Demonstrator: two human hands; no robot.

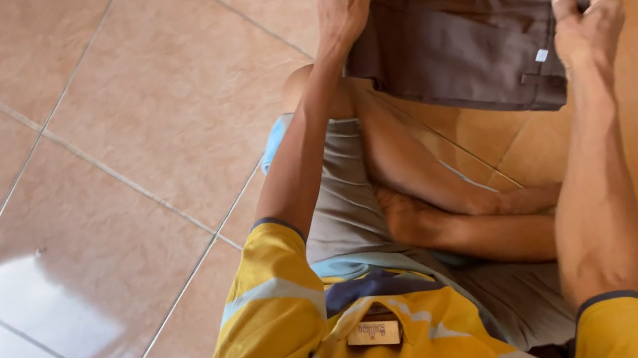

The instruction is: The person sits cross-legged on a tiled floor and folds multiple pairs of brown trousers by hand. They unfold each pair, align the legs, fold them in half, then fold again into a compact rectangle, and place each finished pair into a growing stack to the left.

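Two bare hands up front in the head view, both closed on one folded pair of dark brown trousers (pixel 465 13) held out above the crossed legs. Left hand (pixel 341 9) clamped on the garment's upper left corner, fingers curled over the edge, thumb tucked behind the cloth. Right hand (pixel 588 18) pinching the right side, thumb pressed flat on the front next to a small white tag (pixel 542 55), fingers hidden behind the fabric. Trousers hanging between the two grips, folded, waistband and belt loops showing along the lower right, the lower edge just above the bent knee and apart from the floor. Below, bare legs (pixel 434 185) crossed on shiny orange-brown floor tiles (pixel 114 154), grey shorts with a light blue hem over the thighs. Nearest the camera, a yellow shirt (pixel 315 354) with blue and pale stripes, short sleeves ending in dark cuffs on both upper arms.
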